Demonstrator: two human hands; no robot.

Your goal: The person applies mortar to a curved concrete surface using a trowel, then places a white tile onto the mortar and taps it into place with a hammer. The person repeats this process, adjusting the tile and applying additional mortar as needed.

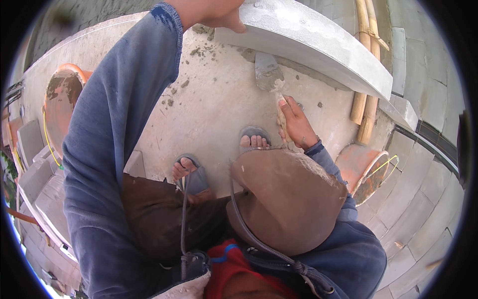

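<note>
At the upper edge, my left hand [216, 14] is at the left end of a long light-grey concrete block [308, 42], its thumb pressed on the block; its other fingers are cut off or hidden. Lower down, my right hand [298, 123] is closed round the handle of a trowel [269, 72]. Grey mortar clings to the blade, which lies flat near the foot of the block. A strip of wet mortar [313, 74] runs under the block's near edge. Crumbs of mortar dot the concrete floor [209, 109] below my left forearm.
An orange bucket [63, 107] stands at the left, and another bucket [362, 169] lies tilted at the right. Bamboo poles [367, 60] pass under the block's right part. Grey blocks [47, 187] are stacked at the left. My sandalled feet [255, 138] are close below the trowel.
</note>
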